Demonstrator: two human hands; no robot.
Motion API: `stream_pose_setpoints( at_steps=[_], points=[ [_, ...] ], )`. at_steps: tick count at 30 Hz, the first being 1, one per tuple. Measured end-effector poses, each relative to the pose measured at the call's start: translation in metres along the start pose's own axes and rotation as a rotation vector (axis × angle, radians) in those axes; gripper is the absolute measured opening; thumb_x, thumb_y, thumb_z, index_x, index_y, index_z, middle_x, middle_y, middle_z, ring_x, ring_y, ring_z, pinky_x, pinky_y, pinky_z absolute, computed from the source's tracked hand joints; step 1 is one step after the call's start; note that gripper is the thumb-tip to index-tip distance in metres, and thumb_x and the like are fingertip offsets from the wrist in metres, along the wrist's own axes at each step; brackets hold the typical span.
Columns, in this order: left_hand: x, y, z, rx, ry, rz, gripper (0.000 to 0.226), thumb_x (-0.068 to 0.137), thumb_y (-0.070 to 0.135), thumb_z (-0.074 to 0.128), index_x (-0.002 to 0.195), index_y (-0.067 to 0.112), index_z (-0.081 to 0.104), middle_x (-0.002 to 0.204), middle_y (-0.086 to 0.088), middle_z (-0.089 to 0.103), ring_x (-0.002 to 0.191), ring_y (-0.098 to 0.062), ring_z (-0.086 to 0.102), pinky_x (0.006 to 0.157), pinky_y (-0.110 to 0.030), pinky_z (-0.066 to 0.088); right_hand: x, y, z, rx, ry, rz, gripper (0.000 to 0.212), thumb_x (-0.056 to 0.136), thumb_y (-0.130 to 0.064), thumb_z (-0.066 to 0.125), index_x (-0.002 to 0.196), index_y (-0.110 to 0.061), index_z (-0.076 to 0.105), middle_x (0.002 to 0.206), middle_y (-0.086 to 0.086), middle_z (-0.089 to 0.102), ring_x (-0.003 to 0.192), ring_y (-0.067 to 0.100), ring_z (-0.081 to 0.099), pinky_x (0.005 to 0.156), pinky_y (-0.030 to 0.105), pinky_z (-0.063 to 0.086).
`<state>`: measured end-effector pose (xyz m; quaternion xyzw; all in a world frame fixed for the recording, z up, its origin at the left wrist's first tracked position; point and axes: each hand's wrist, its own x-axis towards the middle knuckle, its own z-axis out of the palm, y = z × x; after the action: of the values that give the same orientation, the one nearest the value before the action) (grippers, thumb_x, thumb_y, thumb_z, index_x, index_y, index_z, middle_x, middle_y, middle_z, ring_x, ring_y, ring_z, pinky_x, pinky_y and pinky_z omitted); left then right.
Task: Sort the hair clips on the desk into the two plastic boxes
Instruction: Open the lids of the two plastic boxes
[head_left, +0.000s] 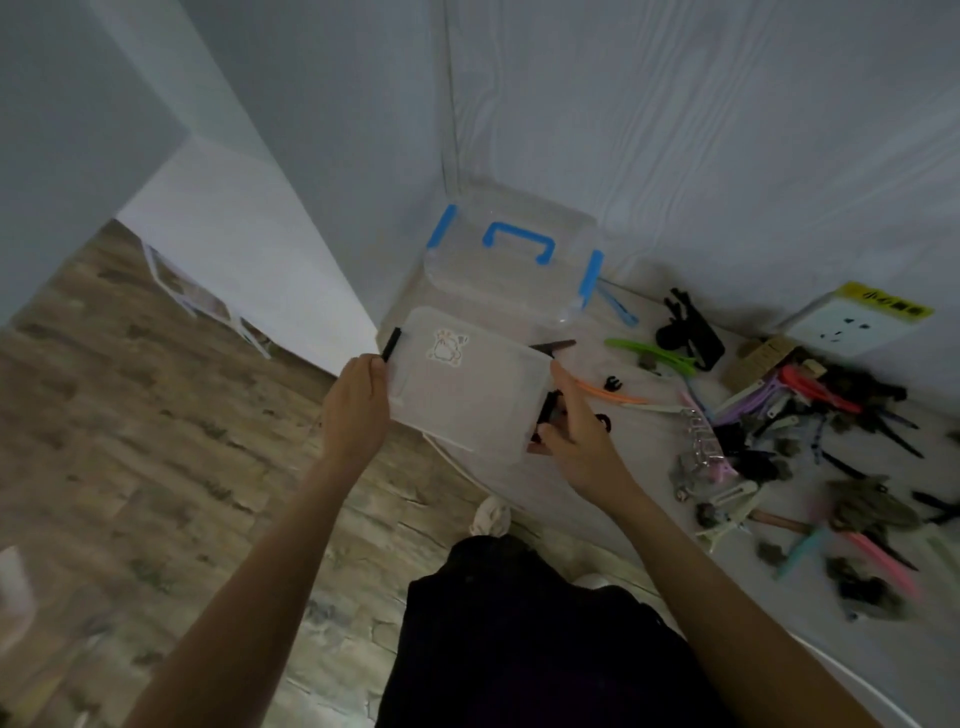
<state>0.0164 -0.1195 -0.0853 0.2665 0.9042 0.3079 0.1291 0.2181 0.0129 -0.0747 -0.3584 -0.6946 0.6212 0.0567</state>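
Note:
A small translucent plastic box (467, 387) with black latches and a cartoon sticker on its lid hovers at the desk's left edge. My left hand (356, 410) grips its left side near one latch. On the right side, my right hand (569, 439) holds it with fingers at the black latch. Behind it, a larger clear box (514, 260) with a blue handle and blue clasps stands closed in the corner. A pile of hair clips (810, 441) in many colours lies spread over the desk to the right. A green clip (649, 353) and an orange clip (613, 396) lie nearer the boxes.
A white socket block (847, 327) with a yellow label sits against the wall at the back right. Walls enclose the desk corner behind the boxes. Wooden floor lies to the left and below the desk edge, with my dark clothing and feet beneath.

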Motion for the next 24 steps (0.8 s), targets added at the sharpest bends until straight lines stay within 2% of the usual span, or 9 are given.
stream_pose_setpoints(
  at_steps=[3,6,9,11,13,16,19,22,24],
  points=[
    [0.009,-0.005,0.005,0.007,-0.115,-0.102,0.029,0.099,0.017,0.031,0.074,0.007,0.043,0.067,-0.002,0.042,0.070,-0.024,0.043,0.064,-0.033,0.029,0.004,0.004,0.003,-0.243,0.024,0.025,0.068,0.092,-0.033,0.052,0.146,-0.026,0.013,0.156,0.003,0.007,0.142,0.023,0.015,0.116,0.044,0.023],
    [0.017,-0.002,0.004,0.000,-0.184,-0.130,0.032,0.099,0.025,0.032,0.084,0.006,0.053,0.076,-0.006,0.052,0.076,-0.024,0.048,0.066,-0.033,0.031,0.011,-0.007,0.005,-0.678,-0.006,-0.108,0.094,0.072,-0.066,0.060,0.145,-0.030,0.012,0.156,0.006,-0.014,0.143,0.025,-0.012,0.117,0.048,0.001],
    [0.027,-0.004,0.002,-0.022,-0.227,-0.131,0.037,0.100,0.030,0.032,0.092,0.003,0.058,0.080,-0.010,0.057,0.077,-0.027,0.053,0.068,-0.034,0.039,0.028,-0.014,0.010,-0.959,-0.046,-0.183,0.101,0.062,-0.074,0.061,0.142,-0.033,0.016,0.153,0.013,-0.022,0.141,0.035,-0.021,0.116,0.055,-0.007],
    [0.035,-0.006,0.000,-0.057,-0.270,-0.149,0.040,0.100,0.030,0.031,0.089,0.001,0.057,0.080,-0.013,0.058,0.079,-0.032,0.058,0.073,-0.041,0.050,0.037,-0.016,0.011,-0.937,-0.060,-0.109,0.098,0.061,-0.069,0.066,0.139,-0.033,0.018,0.154,0.013,-0.019,0.141,0.039,-0.013,0.116,0.055,0.000],
    [0.041,-0.006,-0.001,-0.097,-0.309,-0.173,0.041,0.100,0.027,0.029,0.091,-0.001,0.057,0.084,-0.016,0.059,0.086,-0.035,0.061,0.080,-0.049,0.053,0.038,-0.016,0.011,-0.820,-0.044,-0.097,0.094,0.060,-0.063,0.072,0.136,-0.034,0.023,0.154,0.010,-0.012,0.141,0.036,-0.005,0.116,0.052,0.007],
    [0.047,-0.002,-0.001,-0.161,-0.343,-0.209,0.037,0.100,0.027,0.031,0.099,0.003,0.060,0.094,-0.014,0.060,0.091,-0.033,0.060,0.083,-0.046,0.054,0.033,-0.013,0.008,-0.701,0.040,-0.170,0.088,0.057,-0.062,0.074,0.130,-0.036,0.031,0.153,0.007,-0.003,0.140,0.028,-0.001,0.115,0.055,0.012],
    [0.054,-0.002,0.000,-0.171,-0.374,-0.209,0.033,0.099,0.024,0.033,0.092,0.006,0.060,0.092,-0.016,0.061,0.089,-0.033,0.060,0.082,-0.044,0.054,0.031,-0.011,0.011,-0.658,0.113,-0.218,0.082,0.054,-0.069,0.064,0.123,-0.037,0.035,0.151,0.008,0.004,0.139,0.027,0.000,0.113,0.060,0.008],
    [0.057,-0.004,0.000,-0.198,-0.375,-0.192,0.032,0.099,0.025,0.035,0.085,0.007,0.058,0.083,-0.011,0.057,0.081,-0.029,0.057,0.067,-0.032,0.051,0.028,-0.012,0.015,-0.630,0.153,-0.216,0.078,0.053,-0.071,0.060,0.120,-0.038,0.037,0.150,0.008,0.006,0.141,0.028,-0.001,0.114,0.060,-0.001],
    [0.058,-0.007,-0.001,-0.196,-0.369,-0.177,0.030,0.099,0.024,0.036,0.088,0.008,0.058,0.087,-0.011,0.060,0.079,-0.023,0.055,0.057,-0.021,0.044,0.023,-0.017,0.015,-0.616,0.178,-0.235,0.076,0.054,-0.069,0.063,0.119,-0.038,0.038,0.149,0.008,0.009,0.140,0.028,0.001,0.113,0.061,0.003]
  ],
)
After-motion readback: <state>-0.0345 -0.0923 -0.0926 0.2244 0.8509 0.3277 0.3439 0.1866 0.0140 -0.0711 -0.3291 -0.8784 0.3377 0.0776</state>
